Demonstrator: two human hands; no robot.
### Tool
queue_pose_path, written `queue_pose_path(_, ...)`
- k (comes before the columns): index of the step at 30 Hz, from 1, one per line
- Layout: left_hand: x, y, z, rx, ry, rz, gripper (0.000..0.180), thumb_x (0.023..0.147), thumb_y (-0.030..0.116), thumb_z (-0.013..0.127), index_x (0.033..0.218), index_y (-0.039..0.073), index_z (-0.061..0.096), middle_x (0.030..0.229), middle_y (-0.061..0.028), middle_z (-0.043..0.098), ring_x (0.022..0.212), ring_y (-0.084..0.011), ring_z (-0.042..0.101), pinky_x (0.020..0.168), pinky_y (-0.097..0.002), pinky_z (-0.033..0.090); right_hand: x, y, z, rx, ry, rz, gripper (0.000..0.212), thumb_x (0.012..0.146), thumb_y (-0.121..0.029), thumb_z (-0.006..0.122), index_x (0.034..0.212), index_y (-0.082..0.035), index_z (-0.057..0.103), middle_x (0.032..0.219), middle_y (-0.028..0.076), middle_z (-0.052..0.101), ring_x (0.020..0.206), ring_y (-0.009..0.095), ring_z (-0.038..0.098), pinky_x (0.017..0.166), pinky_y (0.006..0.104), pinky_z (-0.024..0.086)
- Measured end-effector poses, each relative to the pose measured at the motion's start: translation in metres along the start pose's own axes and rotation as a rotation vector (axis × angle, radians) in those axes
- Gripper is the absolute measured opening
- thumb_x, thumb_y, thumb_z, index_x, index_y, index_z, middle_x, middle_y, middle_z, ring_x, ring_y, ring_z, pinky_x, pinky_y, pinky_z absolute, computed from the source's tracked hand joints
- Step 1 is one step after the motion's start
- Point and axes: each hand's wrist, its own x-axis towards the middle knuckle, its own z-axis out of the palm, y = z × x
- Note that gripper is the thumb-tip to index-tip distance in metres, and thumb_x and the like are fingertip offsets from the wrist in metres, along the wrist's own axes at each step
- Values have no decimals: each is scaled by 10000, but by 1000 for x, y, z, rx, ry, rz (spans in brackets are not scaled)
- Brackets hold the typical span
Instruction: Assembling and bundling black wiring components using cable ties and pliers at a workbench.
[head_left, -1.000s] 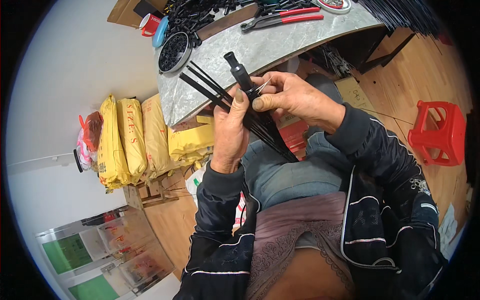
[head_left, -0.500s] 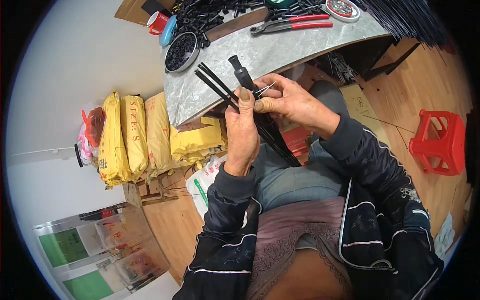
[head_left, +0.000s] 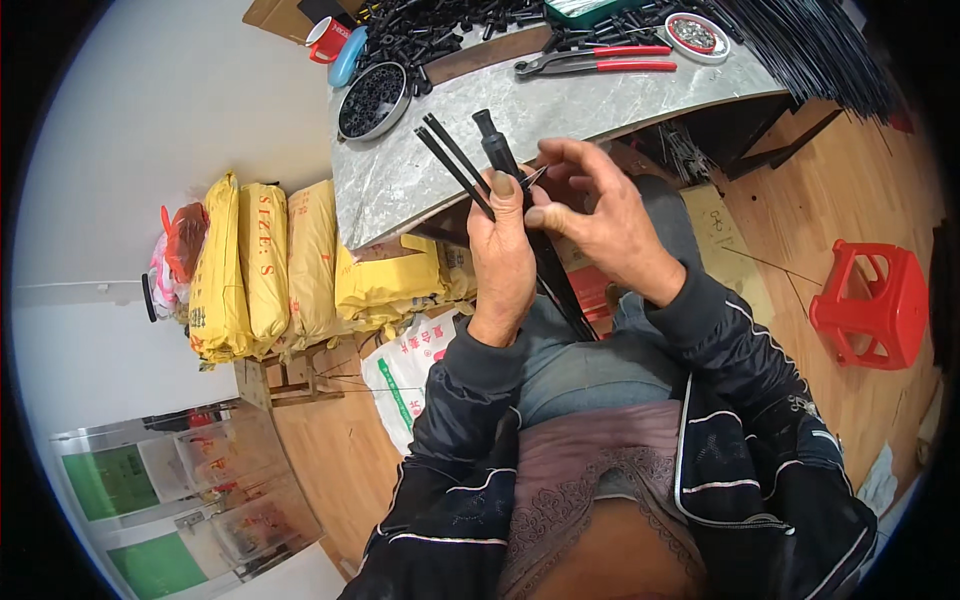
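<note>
My left hand (head_left: 502, 265) is closed around a bundle of thin black rods (head_left: 455, 165), its thumb pressed along the top. Several rod ends stick out beyond the fist, and the rest of the bundle runs down toward my lap. Also in that grip is a black stepped tube (head_left: 496, 142), pointing up and away. Thin shiny pointed pieces (head_left: 536, 177) jut out beside the tube; their kind is too small to make out. Just to the right, my right hand (head_left: 622, 228) has its thumb and fingers apart, with the thumb close to the bundle.
On the grey table (head_left: 430, 190) are a round dish of small black parts (head_left: 374, 100), red-handled pliers (head_left: 600, 62), piled black fittings (head_left: 430, 40) and a white dish (head_left: 698, 38). Long black rods (head_left: 810, 50) overhang its right end. Yellow sacks (head_left: 265, 265) stand left; a red stool (head_left: 870, 305) stands right.
My right thumb and fingers have spread apart and drawn back from the shiny pieces. The left hand keeps its hold on the rods and the tube. The view has shifted slightly.
</note>
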Motion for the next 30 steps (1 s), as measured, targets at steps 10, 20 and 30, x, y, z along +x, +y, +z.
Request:
queue_pose_path(10,-2,5,10,-19,-15,-50,469,997,461,401,951,12,529,694,3,478,594,-79,459,548,-221,385,20,-9,-18,251,-205,200,163,856,-96,666,926,19,573,794,54,617,665,121,612,603,255,515)
queue_pose_path(20,2,-3,7,-147,-45,-66,477,995,464,402,991,-3,499,666,-4,442,563,-84,430,521,-227,371,9,3,-19,150,-39,88,140,905,-113,608,920,25,595,821,49,642,725,103,598,663,249,494)
queue_pose_path(30,5,-8,-1,-329,-109,-116,361,1015,375,411,1030,22,487,684,-5,421,578,-90,401,537,-241,362,53,46,-35,-195,120,4,145,859,-118,624,924,12,629,814,67,640,728,111,580,664,264,470)
